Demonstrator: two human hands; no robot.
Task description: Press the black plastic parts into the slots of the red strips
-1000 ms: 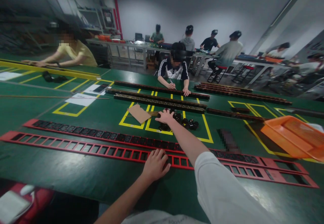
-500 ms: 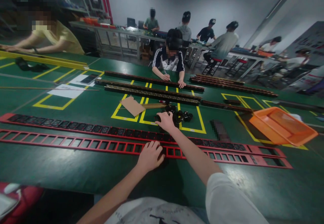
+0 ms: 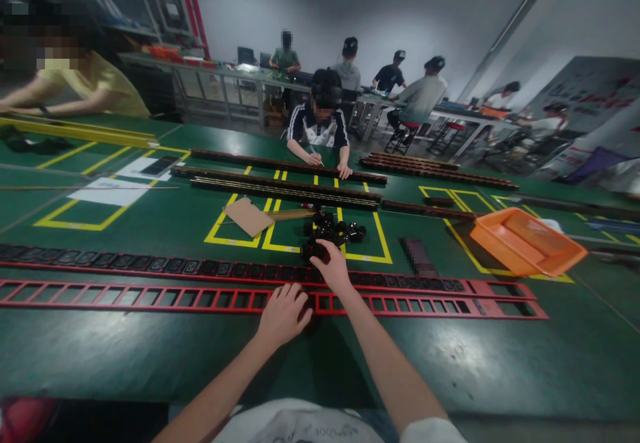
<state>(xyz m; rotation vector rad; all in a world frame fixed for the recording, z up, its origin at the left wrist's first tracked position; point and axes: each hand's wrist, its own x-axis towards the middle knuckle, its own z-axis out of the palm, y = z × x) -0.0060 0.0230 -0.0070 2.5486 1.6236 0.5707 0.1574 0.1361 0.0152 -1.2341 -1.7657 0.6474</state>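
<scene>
My left hand [image 3: 283, 313] rests across the nearer red slotted frame [image 3: 200, 299], fingers curled over its far rail and thumb at the near side. Its grip is partly hidden. Just beyond it, my right hand [image 3: 332, 268] is closed in a pinch on a small black part [image 3: 308, 251], whose shape is too dark to make out. Beside it lies a pile of shiny black parts [image 3: 345, 231]. Between pile and nearer frame runs a second red frame [image 3: 475, 287], with black square pieces seated in many of its slots.
An orange bin [image 3: 525, 243] stands tilted at the right. Farther back lie long dark rails [image 3: 285, 189], a cardboard piece [image 3: 247, 217], white papers [image 3: 113, 191] and a phone [image 3: 160, 165]. Across the green table a person [image 3: 320, 126] writes; another person in yellow [image 3: 95, 86] leans at the left.
My right hand has drawn back from the pile toward the red frames, a black part at its fingertips. My left hand stays on the nearer frame. The whole view has shifted slightly.
</scene>
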